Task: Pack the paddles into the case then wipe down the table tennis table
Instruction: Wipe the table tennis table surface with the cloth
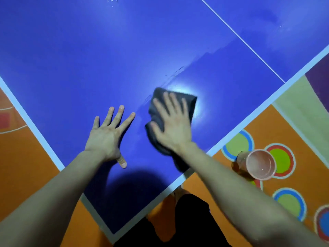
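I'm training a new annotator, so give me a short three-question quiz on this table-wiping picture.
1. True or false: the left hand holds the grey cloth.
2. Where is the pink cup? A on the blue table; B on the floor beside it; C inside a case.
3. Which hand presses the cloth onto the table?
Key: 1 false; 2 B; 3 the right hand.
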